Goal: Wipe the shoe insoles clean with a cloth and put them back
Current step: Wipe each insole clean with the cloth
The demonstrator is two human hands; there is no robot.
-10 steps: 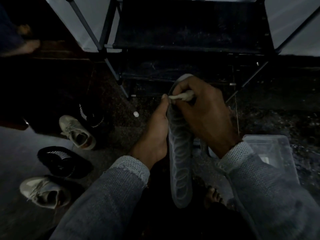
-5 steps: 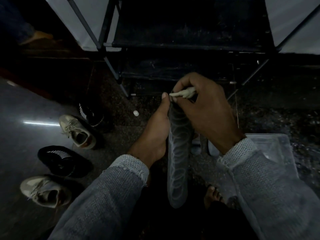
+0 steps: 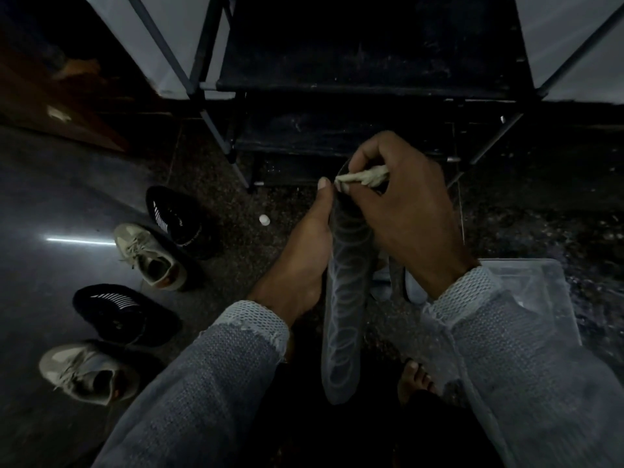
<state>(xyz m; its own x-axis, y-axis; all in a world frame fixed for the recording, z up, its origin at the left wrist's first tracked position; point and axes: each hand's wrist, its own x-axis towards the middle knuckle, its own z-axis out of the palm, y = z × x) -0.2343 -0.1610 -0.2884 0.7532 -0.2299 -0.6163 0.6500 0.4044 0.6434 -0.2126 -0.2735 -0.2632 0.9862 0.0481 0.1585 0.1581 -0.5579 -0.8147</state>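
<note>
Fingers of the right hand (image 3: 401, 211) curl round a small pale cloth (image 3: 363, 177), pinching it against the top end of a grey insole (image 3: 346, 298); the left hand (image 3: 297, 265) lies alongside the insole's left edge, its thumb tip touching the top end just beside the cloth — whether its other fingers curl behind the insole cannot be told. The insole hangs upright at centre frame, its lower end reaching down between the two grey knit sleeves. Around it: a dark metal shoe rack (image 3: 354, 82) fills the upper centre, directly behind the hands. At left, on the floor, stand four shoes — a black shoe (image 3: 175, 221) and a beige sneaker (image 3: 148, 258) nearer the rack, a second black shoe (image 3: 118, 312) and a second beige sneaker (image 3: 84, 373) lower down. A small white cap (image 3: 264, 219) lies on the floor left of the thumb. A clear plastic container (image 3: 537, 292) sits at right, partly hidden by the right sleeve. A bare foot (image 3: 415, 380) shows at lower centre.
</note>
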